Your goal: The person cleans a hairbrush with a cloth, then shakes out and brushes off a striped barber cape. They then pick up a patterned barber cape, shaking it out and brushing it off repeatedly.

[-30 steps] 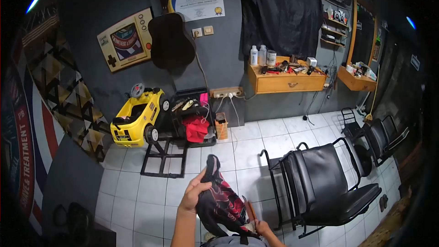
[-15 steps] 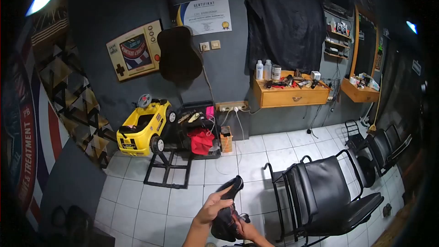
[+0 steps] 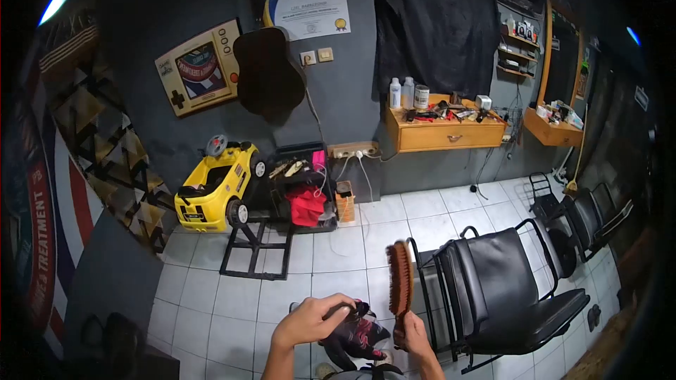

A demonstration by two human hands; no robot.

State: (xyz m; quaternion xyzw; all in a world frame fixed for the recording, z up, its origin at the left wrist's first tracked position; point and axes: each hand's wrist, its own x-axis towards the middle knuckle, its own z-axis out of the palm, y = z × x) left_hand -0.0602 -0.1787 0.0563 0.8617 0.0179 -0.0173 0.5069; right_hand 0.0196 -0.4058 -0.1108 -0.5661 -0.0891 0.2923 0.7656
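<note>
In my right hand (image 3: 415, 338) is a brush with a reddish-brown wooden back and a row of stiff bristles (image 3: 399, 281). The fingers wrap its handle low down, and the brush stands nearly upright with its bristles facing left. My left hand (image 3: 310, 320) is closed, thumb and fingers curled round a dark piece (image 3: 345, 307); what this is I cannot tell. Just below and between the hands lies dark fabric with a red and pink pattern (image 3: 360, 334), partly covered by the left hand.
Close on the right stands a black padded chair (image 3: 496, 274) with a metal frame. A black frame (image 3: 255, 250) lies on the tiled floor, near a yellow toy car (image 3: 218, 186) and an open case (image 3: 306, 204). A wooden drawer shelf (image 3: 447, 137) hangs on the back wall.
My hands were together on a black item; now they are apart. My right hand has moved right and holds the brush upright, while my left hand has shifted slightly left.
</note>
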